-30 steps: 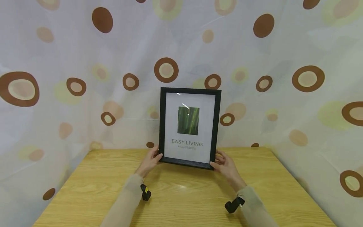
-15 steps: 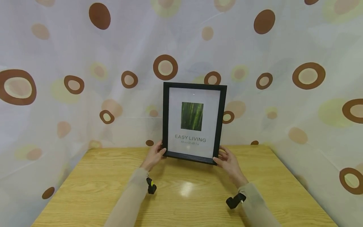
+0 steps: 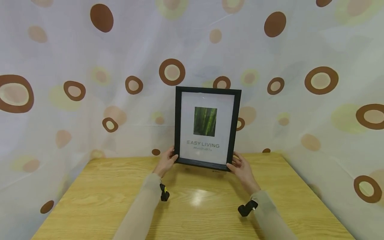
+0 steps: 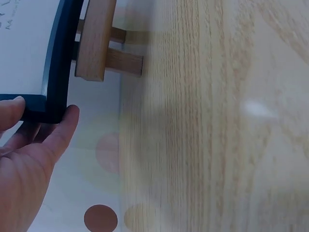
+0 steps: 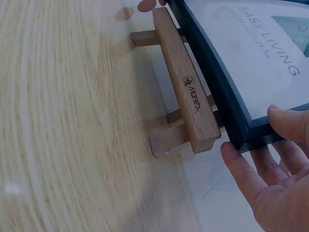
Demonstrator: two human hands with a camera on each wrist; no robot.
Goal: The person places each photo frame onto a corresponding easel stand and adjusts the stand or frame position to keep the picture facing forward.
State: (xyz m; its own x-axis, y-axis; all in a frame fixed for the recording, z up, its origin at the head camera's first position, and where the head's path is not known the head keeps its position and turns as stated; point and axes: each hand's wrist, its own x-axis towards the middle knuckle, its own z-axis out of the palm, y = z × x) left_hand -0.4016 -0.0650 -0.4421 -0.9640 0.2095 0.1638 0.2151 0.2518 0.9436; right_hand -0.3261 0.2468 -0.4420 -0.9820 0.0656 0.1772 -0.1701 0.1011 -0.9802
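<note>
A black picture frame (image 3: 205, 125) with a green bamboo print and the words "EASY LIVING" stands nearly upright between my hands, tipped slightly clockwise. My left hand (image 3: 165, 162) grips its lower left corner, thumb on the front and fingers behind and below. At the lower right corner my right hand (image 3: 242, 170) pinches the border in the same way. Directly behind and below the frame's bottom edge is a wooden tabletop easel (image 5: 186, 84), its ledge stamped with a maker's mark. In the head view the frame hides most of the easel; the left wrist view shows the ledge (image 4: 96, 41) close to the border.
The easel's feet (image 5: 169, 140) stand on a light wood-grain table (image 3: 192, 213). Behind the table and along both sides hangs a white curtain (image 3: 144, 40) patterned with brown and beige circles. Each wrist carries a small black camera mount (image 3: 247, 208).
Both hands have carried the frame a little to the right and upward in the head view. A sliver of the easel's ledge now shows beneath the frame. The grip is the same.
</note>
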